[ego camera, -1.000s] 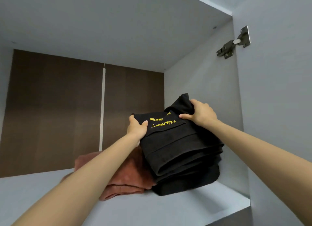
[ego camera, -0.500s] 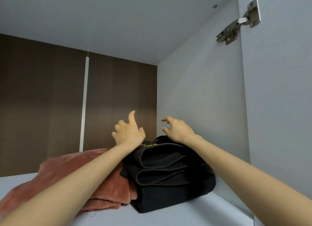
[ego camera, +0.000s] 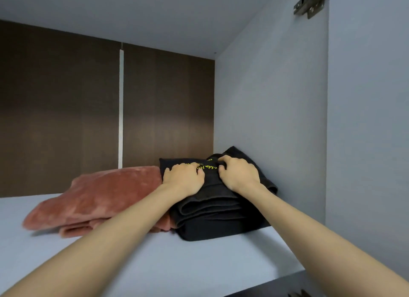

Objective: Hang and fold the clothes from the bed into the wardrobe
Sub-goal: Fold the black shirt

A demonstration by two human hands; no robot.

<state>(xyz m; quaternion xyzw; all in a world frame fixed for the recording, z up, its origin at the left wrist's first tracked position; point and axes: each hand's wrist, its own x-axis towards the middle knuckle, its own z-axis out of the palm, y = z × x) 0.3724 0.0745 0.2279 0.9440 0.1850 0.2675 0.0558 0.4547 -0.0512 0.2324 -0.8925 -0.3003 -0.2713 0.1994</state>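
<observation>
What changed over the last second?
The black folded garment, held tilted up a second ago, was laid flat on the shelf. Both hands let go, lifted, then came back: the left hand presses its top, the right hand grips the top fold. The pink folded garment stayed put.

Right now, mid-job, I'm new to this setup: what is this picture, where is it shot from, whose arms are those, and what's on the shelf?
There is no machine here. A person works with two bare hands, and the single picture comes from a wide-angle camera on their head, looking into a wardrobe compartment. On the grey shelf sits a black folded garment with yellow lettering, close to the side wall. A folded rust-pink plush cloth lies against its other side. The left hand rests on the black garment with bent fingers; press or grip, I cannot tell. The right hand curls its fingers into a fold on top.
</observation>
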